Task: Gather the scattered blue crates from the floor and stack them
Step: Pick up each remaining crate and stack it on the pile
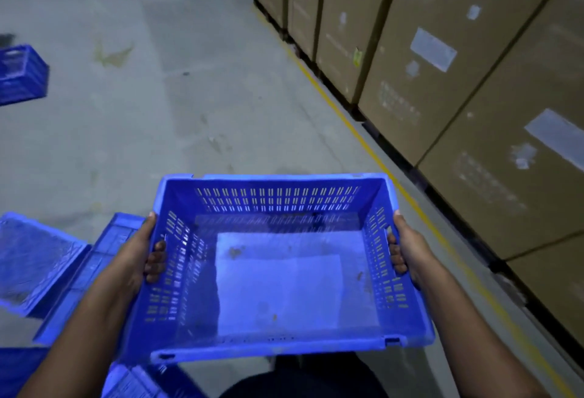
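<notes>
I hold an open blue crate (278,344) with slotted walls in front of me, above the floor. My left hand (142,255) grips its left wall, fingers curled in through the handle slot. My right hand (407,252) grips the right wall the same way. Inside lies a pale sheet on the bottom. Another blue crate (34,258) lies on the floor at the lower left, with a further blue crate (94,268) beside it under my left arm. A third blue crate (22,75) stands far off at the left edge.
Tall cardboard boxes (442,81) line the right side behind a yellow floor line (347,122). Grey concrete floor (173,97) stretches ahead. More blue plastic (136,382) shows at the bottom left near my dark trousers.
</notes>
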Available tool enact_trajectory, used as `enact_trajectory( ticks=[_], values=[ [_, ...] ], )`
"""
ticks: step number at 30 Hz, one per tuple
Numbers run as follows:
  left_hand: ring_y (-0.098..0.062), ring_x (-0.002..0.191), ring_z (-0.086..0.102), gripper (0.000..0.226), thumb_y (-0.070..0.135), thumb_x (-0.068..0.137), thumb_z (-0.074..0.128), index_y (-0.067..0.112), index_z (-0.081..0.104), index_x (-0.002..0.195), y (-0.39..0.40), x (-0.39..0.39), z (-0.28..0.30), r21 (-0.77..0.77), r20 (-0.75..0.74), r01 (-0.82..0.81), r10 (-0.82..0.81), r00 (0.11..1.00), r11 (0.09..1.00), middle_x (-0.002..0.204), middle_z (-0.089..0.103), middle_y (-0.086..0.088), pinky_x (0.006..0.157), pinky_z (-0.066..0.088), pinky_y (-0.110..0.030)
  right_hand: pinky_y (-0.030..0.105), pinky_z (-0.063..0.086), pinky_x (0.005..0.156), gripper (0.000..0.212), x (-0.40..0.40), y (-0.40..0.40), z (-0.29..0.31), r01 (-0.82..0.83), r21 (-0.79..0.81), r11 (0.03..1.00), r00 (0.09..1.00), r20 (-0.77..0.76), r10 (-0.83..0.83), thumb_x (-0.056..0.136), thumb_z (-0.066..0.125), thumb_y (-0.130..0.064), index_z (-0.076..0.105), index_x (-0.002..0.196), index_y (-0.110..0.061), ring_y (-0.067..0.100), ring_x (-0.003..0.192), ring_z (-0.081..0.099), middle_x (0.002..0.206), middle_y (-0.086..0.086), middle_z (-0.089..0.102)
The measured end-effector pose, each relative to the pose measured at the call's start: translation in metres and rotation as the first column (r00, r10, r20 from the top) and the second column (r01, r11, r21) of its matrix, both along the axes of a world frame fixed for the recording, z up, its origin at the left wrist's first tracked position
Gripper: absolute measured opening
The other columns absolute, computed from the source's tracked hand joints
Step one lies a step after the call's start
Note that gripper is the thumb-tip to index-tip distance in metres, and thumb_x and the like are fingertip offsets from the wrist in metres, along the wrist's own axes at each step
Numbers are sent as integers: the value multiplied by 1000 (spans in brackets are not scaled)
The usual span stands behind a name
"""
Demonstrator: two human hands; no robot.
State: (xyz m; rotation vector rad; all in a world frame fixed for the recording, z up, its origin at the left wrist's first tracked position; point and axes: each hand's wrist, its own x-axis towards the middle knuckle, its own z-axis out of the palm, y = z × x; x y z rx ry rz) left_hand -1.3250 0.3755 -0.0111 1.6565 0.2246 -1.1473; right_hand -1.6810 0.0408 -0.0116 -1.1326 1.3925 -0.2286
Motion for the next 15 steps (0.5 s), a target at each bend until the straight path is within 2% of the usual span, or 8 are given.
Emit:
enact_trajectory(
  ticks=[3, 15],
  values=[
    [-10, 25, 16, 67, 82, 82, 36, 19, 29, 61, -41, 56, 13, 19, -1, -13, 13, 1000, 1000, 36, 19, 4, 36, 21, -11, 18, 14, 40, 58, 76, -50, 18, -59, -10, 998, 998, -10, 59, 85, 43, -77, 37, 66, -22, 13, 39, 16, 51, -3, 23],
    [-9, 25, 15, 64, 81, 81, 39, 20, 31, 63, -225, 335, 0, 25, 9, -242, 242, 970, 970, 39, 19, 5, 38, 19, -11, 21, 14, 43, 59, 437, -303, 2, -274, -20, 961, 962, 0, 274, 83, 44, -77, 37, 63, -22, 14, 41, 17, 51, -3, 25]
  ],
)
